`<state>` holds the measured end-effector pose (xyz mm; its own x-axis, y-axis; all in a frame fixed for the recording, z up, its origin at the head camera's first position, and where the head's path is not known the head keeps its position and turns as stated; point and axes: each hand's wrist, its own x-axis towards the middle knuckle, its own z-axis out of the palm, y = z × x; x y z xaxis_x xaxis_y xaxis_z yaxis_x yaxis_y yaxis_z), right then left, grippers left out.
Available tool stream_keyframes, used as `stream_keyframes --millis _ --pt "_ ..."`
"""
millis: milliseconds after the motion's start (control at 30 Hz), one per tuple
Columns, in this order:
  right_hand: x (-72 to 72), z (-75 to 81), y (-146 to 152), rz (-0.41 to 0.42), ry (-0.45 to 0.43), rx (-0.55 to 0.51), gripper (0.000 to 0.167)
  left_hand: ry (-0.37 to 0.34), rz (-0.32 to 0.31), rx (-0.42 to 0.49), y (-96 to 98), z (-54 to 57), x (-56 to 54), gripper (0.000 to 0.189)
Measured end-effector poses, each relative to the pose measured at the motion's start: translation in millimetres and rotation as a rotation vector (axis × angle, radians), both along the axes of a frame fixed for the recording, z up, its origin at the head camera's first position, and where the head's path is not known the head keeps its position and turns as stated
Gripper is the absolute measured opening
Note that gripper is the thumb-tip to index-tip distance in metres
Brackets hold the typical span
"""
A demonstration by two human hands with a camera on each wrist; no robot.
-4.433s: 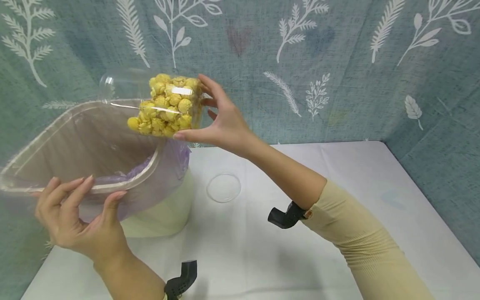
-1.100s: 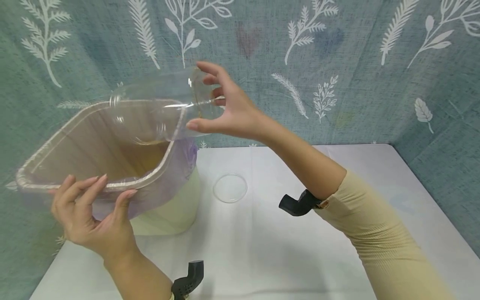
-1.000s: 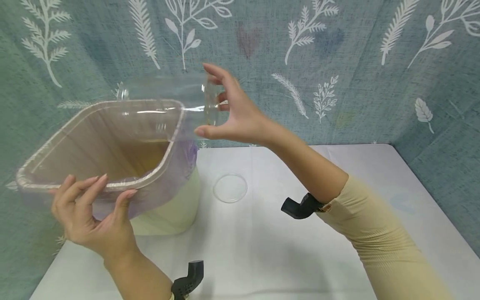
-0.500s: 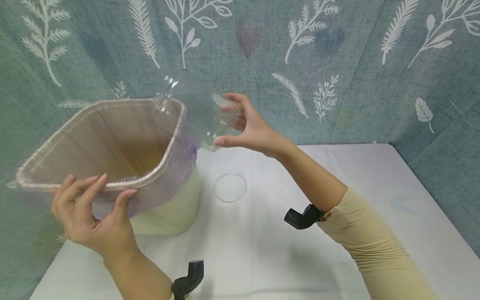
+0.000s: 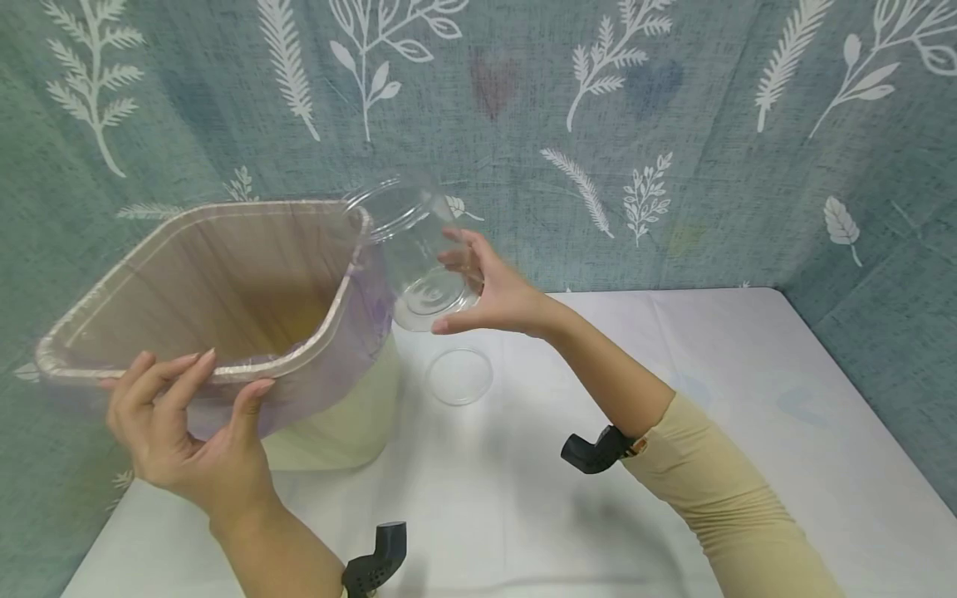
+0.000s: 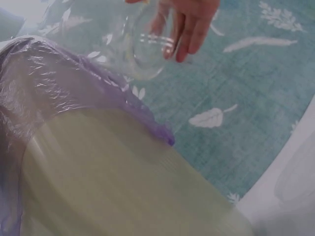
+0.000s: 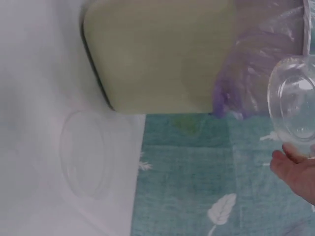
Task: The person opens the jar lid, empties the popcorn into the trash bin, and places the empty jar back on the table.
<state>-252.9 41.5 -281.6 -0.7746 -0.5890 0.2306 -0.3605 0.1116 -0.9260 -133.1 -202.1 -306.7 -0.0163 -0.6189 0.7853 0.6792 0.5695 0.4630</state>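
Note:
In the head view my right hand [image 5: 497,291] holds a clear plastic jar [image 5: 411,257] near its base, thumb on the near side and fingers on the far side. The jar is tilted, its mouth up and leftward beside the bin's right rim; no popcorn shows inside it. At the left stands a pale green trash bin [image 5: 336,432], lined with a translucent purple bag [image 5: 366,316] folded over its rim. My left hand [image 5: 190,432] grips the bin's front rim. Something yellowish shows dimly through the inside. The right wrist view shows the jar's round base [image 7: 298,105] close to the bag.
A round clear lid [image 5: 459,376] lies flat on the white table [image 5: 523,498], right of the bin. A patterned teal cloth [image 5: 493,149] hangs behind and at the sides. Black camera mounts [image 5: 594,453] sit on both wrists.
The popcorn has left the jar. My right hand has drawn the jar right and down from over the bin, turning its mouth upward. My left hand stays at the rim.

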Motion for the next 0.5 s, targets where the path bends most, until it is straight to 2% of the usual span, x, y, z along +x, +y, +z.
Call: stream_keyframes --millis 333,500 --pt "-0.6 -26.0 -8.9 0.008 0.019 -0.044 0.100 0.007 -0.007 0.003 0.2 -0.3 -0.5 0.065" --pt "1.4 -37.0 -4.8 -0.014 -0.004 -0.069 0.100 0.008 -0.006 -0.001 -0.3 -0.4 -1.2 0.065"
